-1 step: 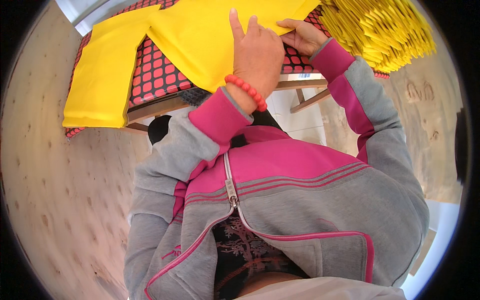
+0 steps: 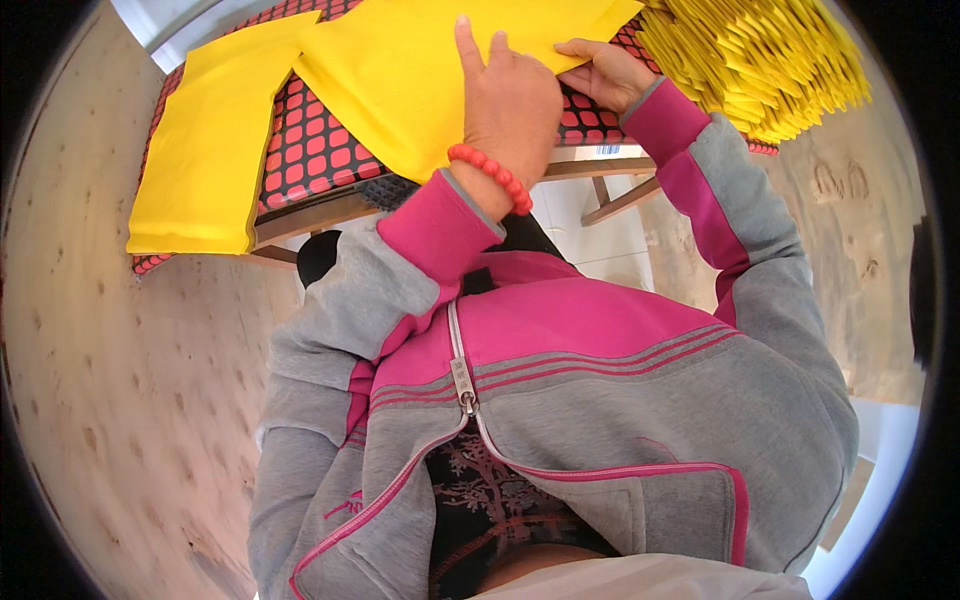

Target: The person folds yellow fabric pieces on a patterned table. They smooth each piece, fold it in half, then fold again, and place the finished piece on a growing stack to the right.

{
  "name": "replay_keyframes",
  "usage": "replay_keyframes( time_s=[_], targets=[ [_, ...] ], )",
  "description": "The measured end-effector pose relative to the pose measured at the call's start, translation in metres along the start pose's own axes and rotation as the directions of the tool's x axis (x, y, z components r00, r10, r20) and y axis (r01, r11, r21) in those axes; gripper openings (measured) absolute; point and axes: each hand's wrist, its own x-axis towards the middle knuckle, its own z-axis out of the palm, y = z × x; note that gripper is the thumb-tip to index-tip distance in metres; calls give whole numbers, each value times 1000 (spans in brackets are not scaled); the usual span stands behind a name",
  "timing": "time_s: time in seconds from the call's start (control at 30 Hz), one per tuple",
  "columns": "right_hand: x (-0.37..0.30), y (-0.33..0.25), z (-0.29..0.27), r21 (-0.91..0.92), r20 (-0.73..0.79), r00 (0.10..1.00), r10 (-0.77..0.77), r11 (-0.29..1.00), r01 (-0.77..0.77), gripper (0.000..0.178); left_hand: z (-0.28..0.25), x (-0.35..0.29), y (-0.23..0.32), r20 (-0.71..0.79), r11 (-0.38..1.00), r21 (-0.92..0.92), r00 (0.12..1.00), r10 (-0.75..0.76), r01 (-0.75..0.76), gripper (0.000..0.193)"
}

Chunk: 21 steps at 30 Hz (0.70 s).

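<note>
A large yellow sheet [image 2: 400, 75], smooth like cloth or thin nonwoven material, lies across the table and reaches the top of the view. My left hand [image 2: 512, 110], with a red bead bracelet at the wrist, rests on it, index finger stretched out and pointing away from me. At the sheet's right edge is my right hand [image 2: 612, 78], thumb above and fingers below, pinching that edge. To the left, a flat stack of yellow pieces [image 2: 205, 140] partly lies beneath the sheet's corner. A thick fanned pile of folded yellow pieces [image 2: 755, 65] stands right of my right hand.
The table wears a black cover with red rounded squares [image 2: 315, 140]; its wooden frame [image 2: 320, 215] shows at the near edge. Pale wood boards [image 2: 140, 380] lie at the left, and similar boards [image 2: 850, 250] at the right. White floor tiles [image 2: 590, 240] show below.
My left hand has shifted very slightly left on the sheet. Nothing else visibly differs.
</note>
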Motion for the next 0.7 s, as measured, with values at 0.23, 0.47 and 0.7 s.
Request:
replay_keyframes(
  time_s=[0.23, 0.47, 0.7],
  targets=[
    [-50, 7, -22, -19, 15, 1000, -2, 1000, 2, 34, 16, -10, 0, 44, 998, 33, 997, 60, -62, 17],
    [-91, 5, -23, -67, 224, 957, 183, 983, -172, 27, 1, -9, -29, 214, 993, 23, 971, 104, -112, 19],
    [-153, 30, 11, -544, 573, 750, -331, 531, 650, 23, -3, -10, -30, 296, 993, 2, 949, 111, -117, 17]
  ],
)
